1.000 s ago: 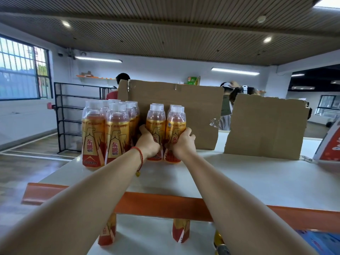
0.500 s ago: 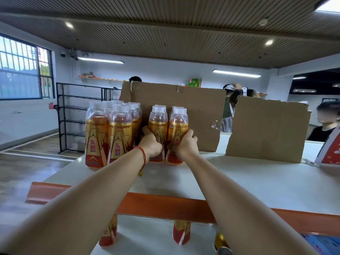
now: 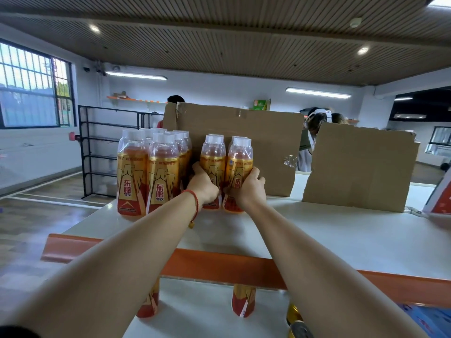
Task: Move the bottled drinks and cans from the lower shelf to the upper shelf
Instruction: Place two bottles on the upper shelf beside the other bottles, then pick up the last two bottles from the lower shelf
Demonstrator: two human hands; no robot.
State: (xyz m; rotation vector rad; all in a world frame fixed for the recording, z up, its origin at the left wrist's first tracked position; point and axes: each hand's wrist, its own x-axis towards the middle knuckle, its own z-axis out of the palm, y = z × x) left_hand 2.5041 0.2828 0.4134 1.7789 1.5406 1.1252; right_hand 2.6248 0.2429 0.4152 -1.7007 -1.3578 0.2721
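Observation:
On the white upper shelf (image 3: 329, 235), my left hand (image 3: 203, 186) grips an orange bottled drink (image 3: 212, 162) and my right hand (image 3: 249, 189) grips a second bottle (image 3: 240, 164) beside it. Both bottles stand upright, their bases at the shelf surface. A cluster of several identical bottles (image 3: 151, 172) stands just to their left. Below the orange shelf lip (image 3: 219, 267), on the lower shelf, the bottoms of two more bottles (image 3: 244, 301) (image 3: 148, 303) show, and gold cans (image 3: 296, 323) peek out beside my right forearm.
A large cardboard sheet (image 3: 256, 147) stands right behind the held bottles, and a second cardboard piece (image 3: 361, 167) stands to the right. A black wire rack (image 3: 102, 147) is at the far left. People stand behind the cardboard.
Both hands stay on the two bottles at the same spot on the upper shelf. My view has dipped slightly, so everything sits a little lower in the frame.

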